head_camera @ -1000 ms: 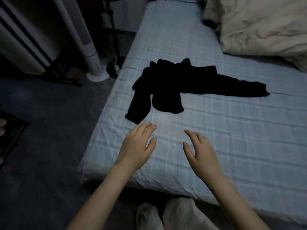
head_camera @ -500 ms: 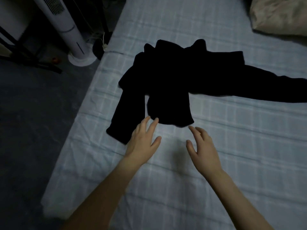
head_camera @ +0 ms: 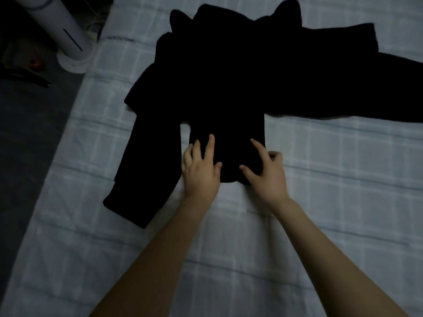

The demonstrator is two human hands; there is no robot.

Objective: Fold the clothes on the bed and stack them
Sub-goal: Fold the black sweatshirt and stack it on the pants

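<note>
Black garment (head_camera: 229, 76) runs left–right beyond your hands — left hand (head_camera: 201, 173) lies flat on its near flap; right hand (head_camera: 267, 177), grip indeterminate.

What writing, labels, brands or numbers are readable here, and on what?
None can be read.
On the black garment: no label or print shows.
On the white tower fan: a dark stripe, no letters.
On the pale blue checked bed sheet: one faint mark, too blurred to read.
</note>
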